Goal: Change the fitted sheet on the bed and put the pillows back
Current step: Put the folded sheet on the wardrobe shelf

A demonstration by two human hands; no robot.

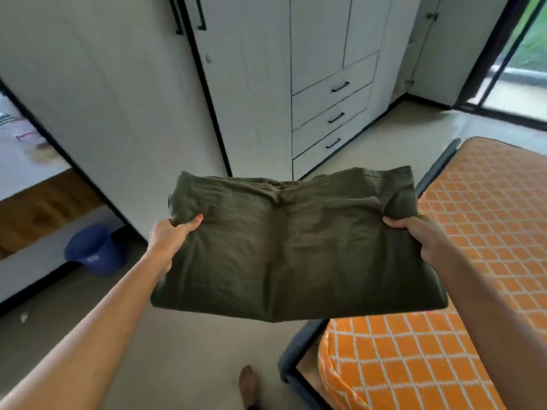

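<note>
Right now both hands hold a folded dark green sheet (296,247) up in the air: left hand (170,235) pinches its left edge w/ thumb on top, right hand (420,235) grips the right edge. Bed (479,202) w/ orange checked mattress just beside, at right; white wardrobe (310,84) behind.

White wardrobe (251,93) with drawers (333,113), beige floor (189,350), blue bucket (94,250), daylit glass door (521,63).

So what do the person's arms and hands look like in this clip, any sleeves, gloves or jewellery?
Both forearms are bare, with no sleeves in view and no gloves. The left hand has orange-red polish on the thumbnail and what looks like a ring on one finger, though it is small and blurred. The right hand shows no jewellery.
</note>
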